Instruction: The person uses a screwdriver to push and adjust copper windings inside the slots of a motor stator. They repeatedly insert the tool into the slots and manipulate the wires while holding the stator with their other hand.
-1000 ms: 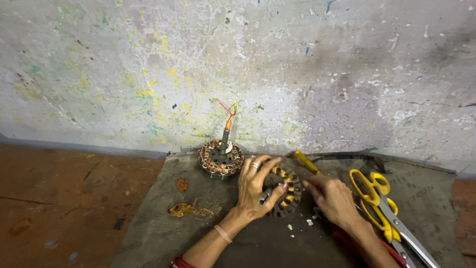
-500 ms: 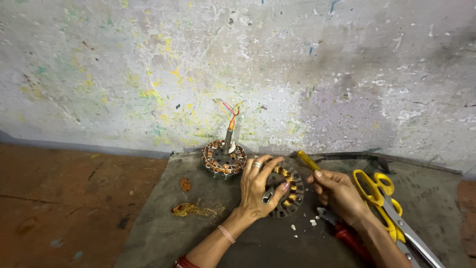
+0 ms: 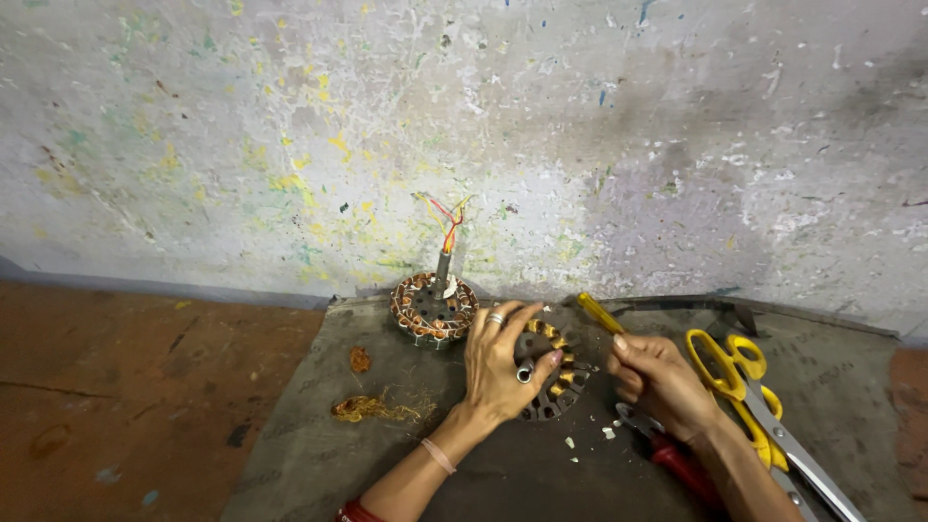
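— Since a second ago, what has shifted?
— Very little: both hands have stayed over the same stator, and the yellow tool has kept its tilt toward the upper left.

— Largest thing first?
— A pale, paint-flecked wall [image 3: 580, 135] fills the top. Below it lies a dark grey mat [image 3: 319, 454] on a reddish floor [image 3: 116, 387].

— And on the mat?
— Yellow-handled scissors [image 3: 749, 396] lie at the right, just beside the right wrist. Red-handled pliers [image 3: 667, 449] show partly under that wrist. Near the wall stands a wound stator [image 3: 430, 307] with copper coils, a shaft and coloured wires rising from it. A tuft of loose copper wire [image 3: 372, 409] lies to the left.

— What is the left hand [image 3: 498, 367] doing?
— Its grip is spread wide, fingers resting on top of the bare stator [image 3: 556, 382], which lies flat at the mat's middle; the thumb is at its centre hub.

— The right hand [image 3: 657, 382]?
— Its grip is closed around a yellow-handled tool [image 3: 599, 314], whose working end I cannot tell.
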